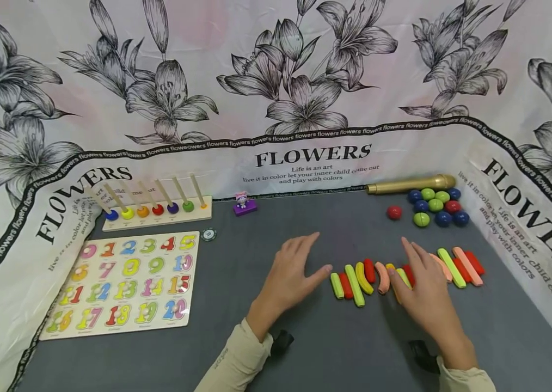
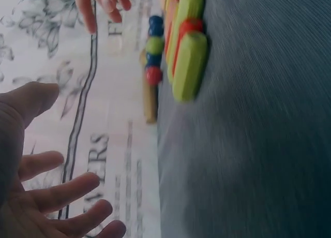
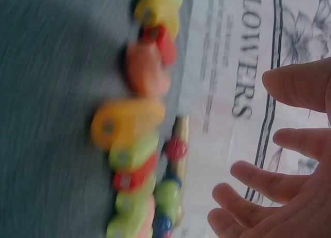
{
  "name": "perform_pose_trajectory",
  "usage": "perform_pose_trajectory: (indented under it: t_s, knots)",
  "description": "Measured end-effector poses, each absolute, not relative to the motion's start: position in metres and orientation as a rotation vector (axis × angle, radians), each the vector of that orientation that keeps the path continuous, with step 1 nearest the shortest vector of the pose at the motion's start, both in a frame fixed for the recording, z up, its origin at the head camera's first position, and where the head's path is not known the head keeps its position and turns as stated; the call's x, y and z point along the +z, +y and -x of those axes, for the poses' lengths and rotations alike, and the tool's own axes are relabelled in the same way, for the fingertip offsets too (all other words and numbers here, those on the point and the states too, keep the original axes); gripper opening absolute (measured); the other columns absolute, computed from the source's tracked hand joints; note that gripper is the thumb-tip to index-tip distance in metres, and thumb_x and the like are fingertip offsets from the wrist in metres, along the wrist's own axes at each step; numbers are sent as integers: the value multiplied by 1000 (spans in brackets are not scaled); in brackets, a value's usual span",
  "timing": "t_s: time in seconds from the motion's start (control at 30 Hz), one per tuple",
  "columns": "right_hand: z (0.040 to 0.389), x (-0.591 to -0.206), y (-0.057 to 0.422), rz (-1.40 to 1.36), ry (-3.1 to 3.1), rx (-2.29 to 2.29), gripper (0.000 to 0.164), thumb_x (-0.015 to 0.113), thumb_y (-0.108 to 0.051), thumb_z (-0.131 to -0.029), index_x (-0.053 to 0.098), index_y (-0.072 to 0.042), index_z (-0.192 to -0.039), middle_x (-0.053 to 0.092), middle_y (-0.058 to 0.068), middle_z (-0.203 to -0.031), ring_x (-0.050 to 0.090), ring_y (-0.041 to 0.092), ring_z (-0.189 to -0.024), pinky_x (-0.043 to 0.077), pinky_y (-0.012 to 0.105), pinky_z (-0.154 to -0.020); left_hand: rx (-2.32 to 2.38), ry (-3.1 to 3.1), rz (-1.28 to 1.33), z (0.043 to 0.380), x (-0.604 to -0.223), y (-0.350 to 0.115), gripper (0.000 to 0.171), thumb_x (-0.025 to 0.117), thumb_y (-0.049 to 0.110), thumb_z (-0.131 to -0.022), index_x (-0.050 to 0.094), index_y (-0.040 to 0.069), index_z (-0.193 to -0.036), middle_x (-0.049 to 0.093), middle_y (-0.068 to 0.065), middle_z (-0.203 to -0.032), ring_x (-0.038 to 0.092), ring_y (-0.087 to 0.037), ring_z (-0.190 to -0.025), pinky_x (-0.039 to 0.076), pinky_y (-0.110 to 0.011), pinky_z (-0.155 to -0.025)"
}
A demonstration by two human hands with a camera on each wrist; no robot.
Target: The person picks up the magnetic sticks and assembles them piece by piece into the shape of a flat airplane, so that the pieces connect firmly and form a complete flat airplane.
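Near wide-spread hands [image 1: 286,275] [image 1: 425,296], coloured sticks [image 1: 355,286], seemingly untouched; beyond, balls [image 1: 435,205] and gold tube [image 1: 410,184].

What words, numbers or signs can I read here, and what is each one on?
"FLOWERS": on the cloth, several times.
"flowers": repeated along its black border.
"Life is an art live it in color let your inner child come out and play with colors": same cloth.
"0" through "20": number board.
Too small to read surely: round chip, left sleeve, peg rack labels, captions under the numbers.
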State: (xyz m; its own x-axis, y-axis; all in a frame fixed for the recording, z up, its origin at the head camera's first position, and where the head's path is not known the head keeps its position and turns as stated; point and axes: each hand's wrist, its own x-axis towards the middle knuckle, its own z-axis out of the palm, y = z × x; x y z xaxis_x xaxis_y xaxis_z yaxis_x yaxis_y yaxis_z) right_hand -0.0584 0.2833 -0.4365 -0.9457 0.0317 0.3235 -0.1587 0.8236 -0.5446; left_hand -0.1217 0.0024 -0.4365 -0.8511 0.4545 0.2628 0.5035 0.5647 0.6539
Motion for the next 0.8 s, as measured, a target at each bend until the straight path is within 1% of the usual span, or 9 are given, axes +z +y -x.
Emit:
perform_pose_trajectory:
  t_s: [0.13,0.3,0.37,0.43,0.63,0.8]
  knots:
    - [52,-439,307,-13,-2717,786,67,71,-5,-100,40,9,-158,45,43,-143,40,63,-129,28,80,-103,-1066,-2819,892,125,-431,30,64,68,42,-105,51,13,-160,58,-10,-152,48,-32,-142,39,-55,-117]
    - [45,-439,332,33,-2707,730,55,69,-1,-98,49,16,-147,49,45,-135,43,60,-123,24,77,-102,-941,-2915,974,129,-428,65,58,65,45,-106,56,17,-157,59,-5,-151,48,-29,-140,42,-48,-113]
    - [44,-440,340,42,-2694,712,50,70,2,-97,52,17,-141,50,46,-132,45,61,-120,24,77,-101,-882,-2935,1013,131,-428,79,58,65,46,-106,57,18,-156,60,-3,-150,49,-28,-138,43,-45,-111]
    - [43,-440,347,64,-2707,693,47,69,2,-97,53,17,-139,51,46,-130,45,61,-118,25,76,-100,-806,-2963,1041,132,-428,93,58,65,49,-106,57,21,-156,59,0,-151,49,-26,-138,43,-43,-110]
    - [47,-444,367,153,-2752,634,40,68,-2,-98,58,19,-131,57,45,-116,48,61,-109,30,73,-95,-386,-3001,1168,133,-430,129,65,64,61,-102,54,29,-158,57,7,-152,45,-25,-139,41,-43,-111]
    - [49,-449,374,167,-2786,581,28,70,-2,-96,67,18,-115,65,37,-98,55,57,-96,36,72,-88,-62,-2976,1211,131,-436,149,71,63,73,-97,55,34,-156,57,12,-150,43,-24,-139,39,-44,-111]
